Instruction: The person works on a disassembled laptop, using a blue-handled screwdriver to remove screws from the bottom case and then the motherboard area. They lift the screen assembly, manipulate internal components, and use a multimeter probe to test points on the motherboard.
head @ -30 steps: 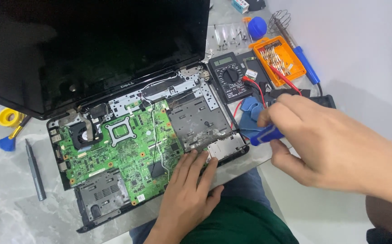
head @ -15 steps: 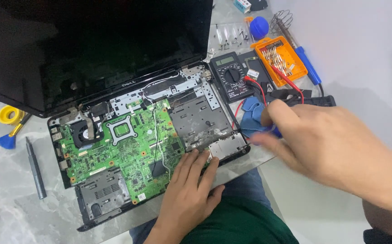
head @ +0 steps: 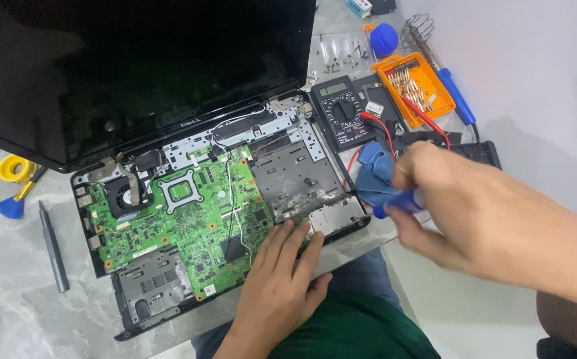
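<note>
Screwdriver handle (head: 398, 201), blue, sits clamped in the grip of the right hand (head: 474, 219), whose fingers are curled tight around it just off the laptop's right edge; only the butt of the handle shows, poking out on the thumb side, and the tip is hidden. Right against that grip, on the side toward the laptop, lies a crumpled blue cloth (head: 373, 174). Beyond the knuckles a black multimeter (head: 345, 112) rests on the bench (head: 9, 319), its red lead (head: 395, 129) trailing back toward the hand, and farther out stands an orange tray of bits (head: 416, 81).

Across from the grip, the left hand (head: 282, 286) lies flat and open, holding nothing, fingertips pressed on the front right corner of the opened laptop (head: 188, 219). Just past those fingertips the green motherboard (head: 182, 226) is bare, with the dark screen (head: 135, 66) tilted up behind it.
</note>
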